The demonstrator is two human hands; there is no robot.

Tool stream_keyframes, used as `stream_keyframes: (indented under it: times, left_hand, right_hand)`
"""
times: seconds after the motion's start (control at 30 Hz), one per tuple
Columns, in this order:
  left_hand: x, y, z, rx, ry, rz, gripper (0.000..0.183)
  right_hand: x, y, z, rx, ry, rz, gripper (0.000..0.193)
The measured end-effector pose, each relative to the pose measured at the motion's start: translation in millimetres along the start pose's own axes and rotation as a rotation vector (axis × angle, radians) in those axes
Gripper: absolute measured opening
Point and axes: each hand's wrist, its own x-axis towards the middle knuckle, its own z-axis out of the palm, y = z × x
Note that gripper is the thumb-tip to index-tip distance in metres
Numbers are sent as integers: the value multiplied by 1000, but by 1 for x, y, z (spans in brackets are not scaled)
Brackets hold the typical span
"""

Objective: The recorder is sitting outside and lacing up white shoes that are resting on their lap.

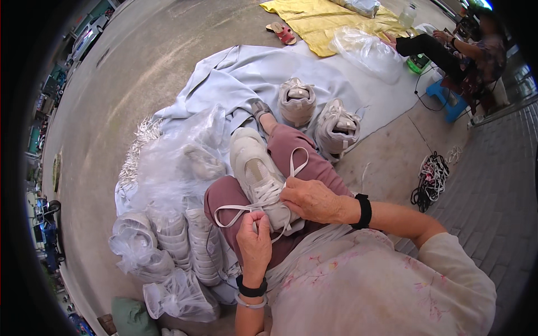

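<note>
An off-white sneaker [246, 150] lies across my lap, toe pointing away, between my knees in mauve trousers. White shoelace [228, 208] is threaded through it, and loops stand out on both sides of the tongue. My left hand [255, 242] is closed in a pinch on the lace at the near left of the shoe. On the right, my right hand [311, 198] pinches the lace too, just beside the shoe's opening, with a loop rising above its fingers. What lies under the fingertips is partly hidden.
Two more sneakers [297, 102] stand upright beyond my right knee on a pale cloth [235, 73]. Bagged stacks of shoe parts [171, 235] and a bundle of white laces [143, 140] lie at left. Tangled cords [431, 179] are at right. Another person [476, 50] sits far right.
</note>
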Motion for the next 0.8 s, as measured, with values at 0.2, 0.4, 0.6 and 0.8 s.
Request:
stream_keyframes:
  times: [0.2, 0.4, 0.6, 0.8]
  left_hand:
    - [18, -6, 8, 216, 57, 180, 7]
    - [27, 3, 2, 306, 27, 289, 10]
    - [27, 8, -3, 401, -51, 347, 13]
    - [30, 2, -10, 186, -152, 22, 15]
  right_hand:
    - [7, 4, 4, -30, 25, -5, 8]
    - [9, 3, -1, 11, -18, 54, 9]
    - [8, 1, -3, 52, -62, 47, 10]
    - [4, -2, -9, 118, -93, 142, 19]
